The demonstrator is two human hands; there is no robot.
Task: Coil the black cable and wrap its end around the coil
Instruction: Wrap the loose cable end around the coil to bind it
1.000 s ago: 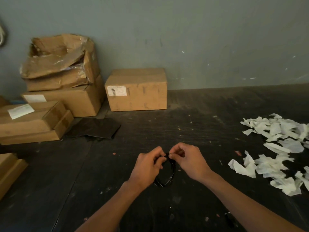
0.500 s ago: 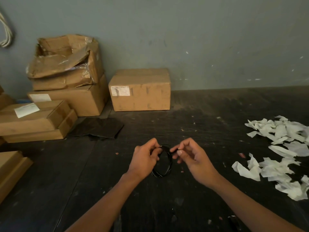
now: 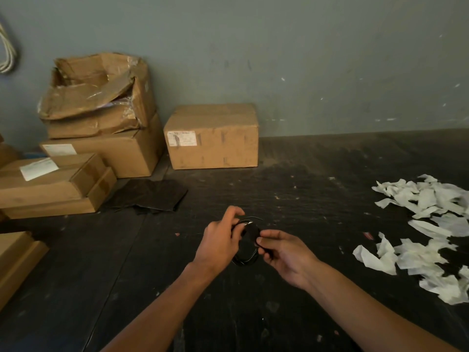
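Observation:
The black cable (image 3: pixel 244 261) is wound into a small oval coil held upright between both hands above the dark table. My left hand (image 3: pixel 218 242) pinches the coil's upper left side, fingers curled over it. My right hand (image 3: pixel 284 252) grips the coil's right side between thumb and fingers. A thin free end of the cable (image 3: pixel 256 217) sticks out to the right from the top of the coil. The lower loop hangs below the hands; the middle is partly hidden by fingers.
Several cardboard boxes (image 3: pixel 212 135) are stacked at the back left against the grey wall. A dark flat sheet (image 3: pixel 149 195) lies in front of them. Torn white paper scraps (image 3: pixel 426 237) cover the table's right side. Another box edge (image 3: pixel 17 255) juts in at left.
My right hand moved down from the coil's top to grip its right side. The free end now pokes out at the top. The left hand keeps its hold.

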